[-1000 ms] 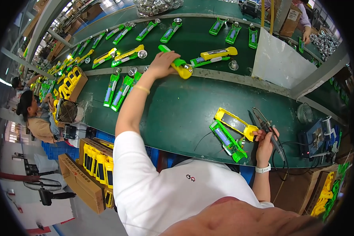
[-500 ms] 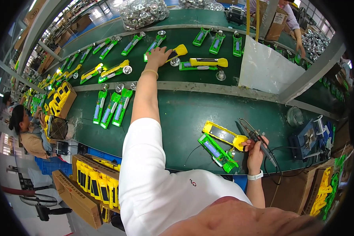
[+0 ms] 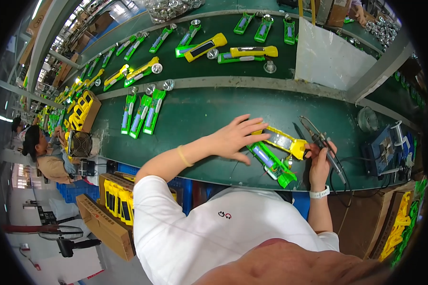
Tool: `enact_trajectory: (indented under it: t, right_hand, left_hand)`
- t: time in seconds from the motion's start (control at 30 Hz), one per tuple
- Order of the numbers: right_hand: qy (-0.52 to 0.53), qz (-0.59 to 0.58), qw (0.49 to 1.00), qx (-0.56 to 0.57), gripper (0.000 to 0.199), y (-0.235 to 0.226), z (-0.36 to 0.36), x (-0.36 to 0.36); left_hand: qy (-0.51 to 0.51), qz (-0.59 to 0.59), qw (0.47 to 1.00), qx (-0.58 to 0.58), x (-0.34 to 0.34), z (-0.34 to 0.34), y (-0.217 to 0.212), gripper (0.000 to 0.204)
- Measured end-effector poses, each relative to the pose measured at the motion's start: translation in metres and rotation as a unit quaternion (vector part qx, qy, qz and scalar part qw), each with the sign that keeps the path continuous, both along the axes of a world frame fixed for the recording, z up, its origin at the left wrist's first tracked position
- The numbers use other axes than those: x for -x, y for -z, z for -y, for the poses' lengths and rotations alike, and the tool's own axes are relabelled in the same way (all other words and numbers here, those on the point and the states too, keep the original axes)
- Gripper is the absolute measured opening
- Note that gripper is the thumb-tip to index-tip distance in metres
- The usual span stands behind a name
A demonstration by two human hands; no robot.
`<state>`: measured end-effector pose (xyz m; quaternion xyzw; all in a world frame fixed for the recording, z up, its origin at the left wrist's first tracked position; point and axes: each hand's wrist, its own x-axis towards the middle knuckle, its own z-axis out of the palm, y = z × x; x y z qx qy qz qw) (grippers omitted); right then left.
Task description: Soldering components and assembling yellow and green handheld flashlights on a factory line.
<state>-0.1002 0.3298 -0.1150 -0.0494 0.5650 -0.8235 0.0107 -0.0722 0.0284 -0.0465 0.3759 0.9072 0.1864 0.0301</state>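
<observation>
My left hand [image 3: 237, 137] is open, fingers spread, its fingertips over the left end of a yellow torch casing half [image 3: 297, 148]. Whether it touches the casing I cannot tell. Just below lies a green torch casing half [image 3: 286, 179] with a blue cylindrical battery [image 3: 263, 156] and a small circuit inside. My right hand [image 3: 320, 156] is closed around a soldering iron [image 3: 335, 164], whose metal tip points up and away to the left. The fingers of that hand also reach the right end of the yellow casing.
Beyond a raised rail [image 3: 223, 81], green and yellow torches stand along a conveyor belt [image 3: 176, 64]. Three green casing halves [image 3: 139, 116] with reflectors lie to the left. A blue soldering station [image 3: 378, 151] stands at right, a fan [image 3: 81, 144] at left. Other people work farther off.
My left hand has let go of a yellow-and-green torch on the belt and come back to the yellow casing half. My right hand stays by the casing with the soldering iron.
</observation>
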Motion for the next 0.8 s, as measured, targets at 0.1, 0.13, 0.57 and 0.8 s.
enact_trajectory:
  t: [0.1,0.13,0.57,0.8]
  right_hand:
    - [0.046,-0.012,0.999,0.004,0.026,-0.004,-0.003,0.000]
    - [0.073,-0.017,0.997,0.008,0.025,-0.003,-0.007,0.000]
    - [0.170,0.006,0.982,0.079,0.026,-0.007,-0.034,-0.012]
    - [0.151,-0.020,0.984,0.086,0.020,-0.007,-0.020,-0.018]
  left_hand:
    - [-0.040,-0.039,0.996,-0.075,0.010,-0.019,0.030,0.068]
    - [-0.062,-0.079,0.990,-0.097,0.013,-0.022,0.032,0.060]
    - [-0.204,-0.074,0.974,-0.065,-0.015,0.042,0.008,0.063]
    - [-0.133,-0.108,0.984,0.040,-0.006,-0.009,0.019,0.060]
